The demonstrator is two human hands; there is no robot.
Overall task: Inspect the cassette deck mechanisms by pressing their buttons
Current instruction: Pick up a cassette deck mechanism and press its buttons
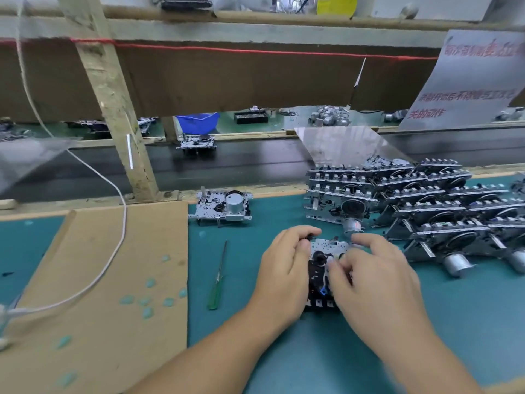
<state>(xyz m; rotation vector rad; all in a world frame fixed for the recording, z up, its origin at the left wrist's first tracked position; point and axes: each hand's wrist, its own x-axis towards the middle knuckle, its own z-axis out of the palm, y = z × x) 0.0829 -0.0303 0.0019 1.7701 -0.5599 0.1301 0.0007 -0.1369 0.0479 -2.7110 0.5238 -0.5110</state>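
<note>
A cassette deck mechanism lies on the teal mat between my two hands, its black button row toward me. My left hand grips its left side, thumb curled over the top left corner. My right hand covers its right half, fingers bent down onto the mechanism; which button they touch is hidden. A second mechanism with a silver motor sits alone near the mat's far edge. A large stack of mechanisms fills the right side.
A green-handled screwdriver lies left of my hands. A brown cardboard sheet covers the left bench, crossed by a white cable. Beyond the mat runs a dark conveyor belt carrying one mechanism. A wooden post leans at left.
</note>
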